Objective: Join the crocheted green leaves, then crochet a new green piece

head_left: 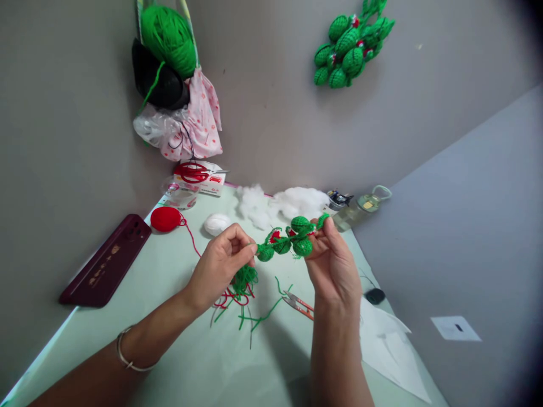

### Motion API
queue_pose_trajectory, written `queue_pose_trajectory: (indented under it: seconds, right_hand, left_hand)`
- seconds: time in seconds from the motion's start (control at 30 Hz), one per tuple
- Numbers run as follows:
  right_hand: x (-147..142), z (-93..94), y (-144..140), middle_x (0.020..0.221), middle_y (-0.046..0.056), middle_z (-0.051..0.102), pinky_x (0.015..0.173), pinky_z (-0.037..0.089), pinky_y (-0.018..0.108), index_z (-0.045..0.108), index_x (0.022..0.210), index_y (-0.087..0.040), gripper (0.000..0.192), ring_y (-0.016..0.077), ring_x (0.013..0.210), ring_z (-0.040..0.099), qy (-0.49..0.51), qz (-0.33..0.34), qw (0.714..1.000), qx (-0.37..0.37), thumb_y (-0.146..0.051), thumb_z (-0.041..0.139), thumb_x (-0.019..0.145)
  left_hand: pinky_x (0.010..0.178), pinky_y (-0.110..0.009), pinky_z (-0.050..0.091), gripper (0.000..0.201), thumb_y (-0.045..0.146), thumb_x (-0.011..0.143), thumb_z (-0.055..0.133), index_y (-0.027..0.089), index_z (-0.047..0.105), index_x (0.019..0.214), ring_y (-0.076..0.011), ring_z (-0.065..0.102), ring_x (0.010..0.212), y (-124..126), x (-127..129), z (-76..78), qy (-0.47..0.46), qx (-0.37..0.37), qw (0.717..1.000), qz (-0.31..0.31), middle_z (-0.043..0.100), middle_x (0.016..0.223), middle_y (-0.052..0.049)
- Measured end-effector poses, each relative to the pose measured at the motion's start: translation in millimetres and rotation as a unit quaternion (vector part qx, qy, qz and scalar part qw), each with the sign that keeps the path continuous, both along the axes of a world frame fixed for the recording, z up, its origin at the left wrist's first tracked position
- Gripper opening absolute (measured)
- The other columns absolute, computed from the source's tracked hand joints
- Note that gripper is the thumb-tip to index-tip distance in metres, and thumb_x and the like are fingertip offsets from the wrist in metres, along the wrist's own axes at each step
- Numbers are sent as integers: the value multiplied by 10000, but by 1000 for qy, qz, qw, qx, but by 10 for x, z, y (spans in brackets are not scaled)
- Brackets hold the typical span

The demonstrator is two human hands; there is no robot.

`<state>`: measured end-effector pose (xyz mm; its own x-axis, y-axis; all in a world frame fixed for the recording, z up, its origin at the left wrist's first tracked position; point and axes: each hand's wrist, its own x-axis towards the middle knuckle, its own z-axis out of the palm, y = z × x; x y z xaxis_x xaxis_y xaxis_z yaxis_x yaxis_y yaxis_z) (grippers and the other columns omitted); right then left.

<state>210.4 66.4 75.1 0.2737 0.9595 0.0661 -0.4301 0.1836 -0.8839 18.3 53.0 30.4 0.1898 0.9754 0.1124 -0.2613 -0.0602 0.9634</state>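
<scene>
Near: yarn scraps (241, 291) and snips (301, 305) on the table (178, 350). Your left hand (220, 265) pinches the crochet string's (288, 237) left end; your right hand (333, 265) grips its right end, holding it taut above the table. Far: stuffing (292, 203), green yarn ball (167, 37).

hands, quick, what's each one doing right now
Left hand: closed, fingertips pinching the end of the green crochet string.
Right hand: closed on the other end of the same crochet string, holding it above the table.
</scene>
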Motion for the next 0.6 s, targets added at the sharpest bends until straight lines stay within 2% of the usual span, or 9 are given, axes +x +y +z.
queue_pose_trajectory:
  seconds: [0.17,0.23,0.33,0.43,0.53,0.6]
  right_hand:
    - [-68,-4,-47,728,-55,686,647,531,244,719,790,-224,229,89,622,609,-32,-18,999,22,-384,878,750]
    - [-99,6,-61,754,-53,703,681,535,236,734,808,-222,228,87,661,627,-53,-52,996,43,-369,890,731]
    - [-107,107,-40,857,-9,769,759,558,269,746,823,-225,209,129,788,691,-107,-93,986,83,-368,874,743]
    - [-43,365,80,791,2,771,685,572,296,723,839,-233,216,154,707,703,-141,-82,981,110,-387,855,766]
    - [82,752,332,615,-46,674,576,557,267,688,820,-226,288,141,569,673,-155,-45,979,121,-401,891,715]
    - [175,1044,568,580,-61,633,527,539,243,676,804,-214,349,129,517,652,-179,-24,974,136,-411,922,656]
  left_hand:
    - [594,-254,418,229,259,898,655,224,470,766,-109,511,549,1,8,6,31,-11,999,34,537,591,72]
    - [589,-253,409,237,297,918,652,226,466,789,-111,512,551,3,-1,14,17,-16,999,36,541,590,74]
    - [615,-259,423,235,363,937,656,229,479,861,-120,548,595,10,-32,34,-11,-30,999,29,586,661,63]
    - [663,-270,437,224,391,942,651,229,504,893,-132,568,635,19,-71,72,-30,-25,999,38,591,683,53]
    - [668,-284,438,232,411,915,667,225,532,879,-144,561,634,19,-108,136,-43,-20,998,42,586,696,41]
    - [674,-288,439,245,427,906,674,221,545,876,-146,558,636,20,-129,167,-46,-22,998,44,575,697,39]
